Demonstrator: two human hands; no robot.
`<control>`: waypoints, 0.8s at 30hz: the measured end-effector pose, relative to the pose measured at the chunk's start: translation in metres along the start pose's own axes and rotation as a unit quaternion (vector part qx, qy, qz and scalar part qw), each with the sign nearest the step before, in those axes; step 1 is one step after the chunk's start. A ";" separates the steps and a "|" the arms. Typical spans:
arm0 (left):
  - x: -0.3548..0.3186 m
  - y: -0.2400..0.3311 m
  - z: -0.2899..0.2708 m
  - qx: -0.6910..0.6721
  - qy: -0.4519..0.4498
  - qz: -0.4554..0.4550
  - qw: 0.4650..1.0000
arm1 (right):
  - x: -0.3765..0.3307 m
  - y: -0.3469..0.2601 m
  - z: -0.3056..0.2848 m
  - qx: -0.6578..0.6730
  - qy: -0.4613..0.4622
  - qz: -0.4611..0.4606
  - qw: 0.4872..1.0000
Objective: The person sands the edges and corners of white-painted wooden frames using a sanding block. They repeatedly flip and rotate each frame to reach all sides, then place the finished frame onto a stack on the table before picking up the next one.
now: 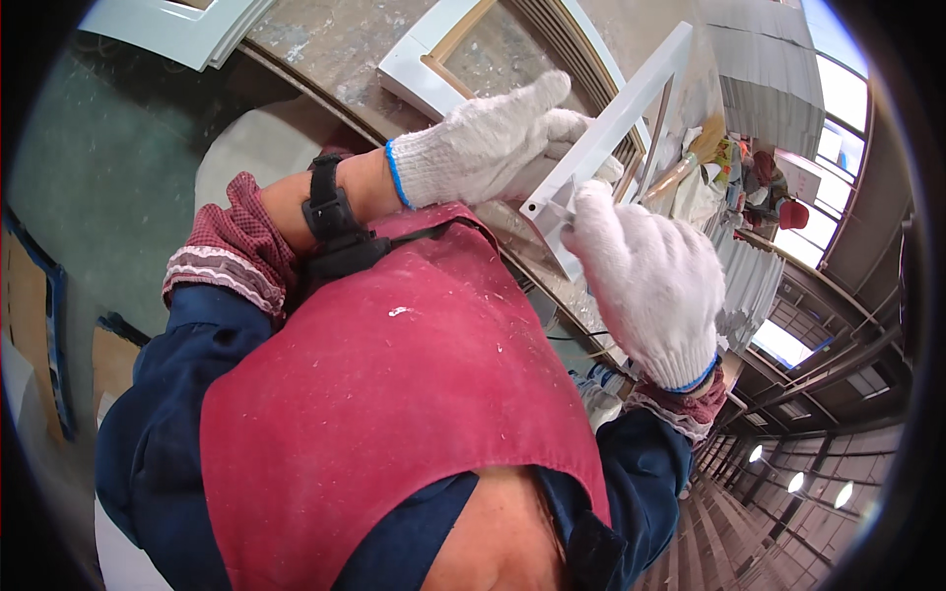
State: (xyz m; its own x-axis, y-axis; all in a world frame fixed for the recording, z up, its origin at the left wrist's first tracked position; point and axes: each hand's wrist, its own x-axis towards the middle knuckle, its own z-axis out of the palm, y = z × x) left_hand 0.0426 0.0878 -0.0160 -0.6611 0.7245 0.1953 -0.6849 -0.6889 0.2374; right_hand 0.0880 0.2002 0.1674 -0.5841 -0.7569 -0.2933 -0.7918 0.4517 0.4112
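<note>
A white frame [613,123] stands tilted on edge over the workbench, with a small dark hole near its lower end. My left hand [478,148], in a white knit glove with a blue cuff edge, steadies the frame from its left side. Its fingers pass behind the frame's bar, and the thumb points up, off the frame. My right hand [655,286], gloved likewise, is closed at the frame's lower corner, thumb and fingers pressed together. Something thin and greyish shows at its fingertips against the frame; its kind is unclear.
Several frames lie stacked [414,69] on the stained workbench [330,59] behind my left hand. White panels [172,34] jut over the bench at far left. A person in a red cap [791,215] is farther off at right, near grey-white stacked sheets [769,74].
</note>
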 end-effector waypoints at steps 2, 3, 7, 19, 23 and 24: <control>-0.002 -0.002 0.003 -0.037 -0.015 -0.020 0.999 | 0.003 -0.008 -0.001 -0.007 -0.051 -0.010 0.999; -0.002 -0.003 0.005 -0.055 -0.024 -0.028 0.998 | 0.007 -0.012 -0.012 0.000 -0.075 -0.010 0.997; -0.001 -0.004 0.006 -0.038 -0.047 -0.014 0.998 | -0.001 -0.006 -0.030 0.148 -0.194 -0.104 0.964; 0.017 -0.010 0.029 -0.106 -0.072 -0.067 0.989 | 0.014 0.072 -0.025 -0.030 -0.098 0.066 0.993; 0.022 -0.016 0.022 -0.078 -0.145 -0.069 0.984 | 0.021 0.037 -0.049 -0.062 -0.151 0.010 0.987; 0.025 -0.010 0.022 -0.085 -0.117 -0.055 0.988 | 0.024 0.037 -0.051 -0.013 -0.171 -0.012 0.985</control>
State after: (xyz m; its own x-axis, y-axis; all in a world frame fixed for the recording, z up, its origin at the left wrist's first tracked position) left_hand 0.0395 0.1138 0.0071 -0.5041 0.7676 0.3957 -0.8038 -0.5847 0.1102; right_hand 0.0540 0.1748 0.2194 -0.5952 -0.5611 -0.5752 -0.8036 0.4204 0.4213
